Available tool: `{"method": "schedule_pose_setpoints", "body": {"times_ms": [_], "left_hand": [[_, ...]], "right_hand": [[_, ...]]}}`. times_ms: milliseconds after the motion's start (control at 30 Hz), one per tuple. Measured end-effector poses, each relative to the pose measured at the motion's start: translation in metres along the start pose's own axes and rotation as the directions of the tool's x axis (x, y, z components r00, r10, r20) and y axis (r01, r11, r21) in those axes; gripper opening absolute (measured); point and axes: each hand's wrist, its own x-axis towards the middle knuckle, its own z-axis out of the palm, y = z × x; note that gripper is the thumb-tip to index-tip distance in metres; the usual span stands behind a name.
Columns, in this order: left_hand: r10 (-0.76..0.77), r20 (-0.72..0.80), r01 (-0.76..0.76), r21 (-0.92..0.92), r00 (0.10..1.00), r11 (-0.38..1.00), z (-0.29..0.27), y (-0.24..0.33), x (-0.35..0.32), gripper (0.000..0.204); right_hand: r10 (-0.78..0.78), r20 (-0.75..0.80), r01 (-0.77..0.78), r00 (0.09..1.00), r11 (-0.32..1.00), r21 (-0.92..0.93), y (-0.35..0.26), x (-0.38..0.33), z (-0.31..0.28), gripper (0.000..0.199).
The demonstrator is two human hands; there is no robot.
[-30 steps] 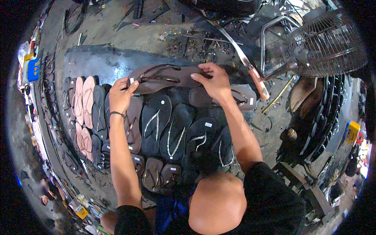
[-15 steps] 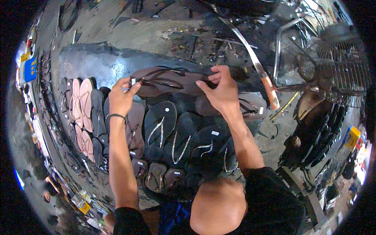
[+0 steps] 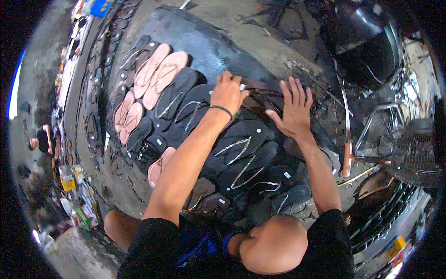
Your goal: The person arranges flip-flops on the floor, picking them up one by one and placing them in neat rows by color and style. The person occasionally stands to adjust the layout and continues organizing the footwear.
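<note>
A dark brown flip-flop lies across the top of the rows in front of me. My left hand pinches its left end, beside a small white tag. Its far end passes behind my right hand, which is spread flat with the fingers apart and grips nothing. Nearer me are black flip-flops with glittery straps, laid side by side. To the left lie pink flip-flops among darker ones. Part of another brownish flip-flop shows beside my right forearm.
A shiny dark sheet stretches beyond the rows. At the right are a long blade with a wooden handle, a metal-caged fan and stacked dark footwear. More footwear lines a long strip at the far left.
My view has swung, so the rows appear tilted and further right. My right hand has let go of the brown flip-flop's end and spread its fingers; the left keeps its pinch.
</note>
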Motion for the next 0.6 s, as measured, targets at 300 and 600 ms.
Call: {"method": "schedule_pose_setpoints", "body": {"times_ms": [300, 600], "left_hand": [[0.206, -0.388, -0.129, 0.217, 0.898, 0.968, -0.32, -0.198, -0.243, 0.022], [-0.793, -0.587, 0.925, -0.191, 0.159, 0.328, -0.283, -0.371, -0.807, 0.036]], "right_hand": [[-0.061, -0.31, 0.037, 0.949, 0.996, -0.082, 0.064, 0.011, 0.036, 0.045], [-0.194, 0.056, 0.18, 0.979, 0.963, 0.198, -0.027, 0.055, 0.001, 0.029]]}}
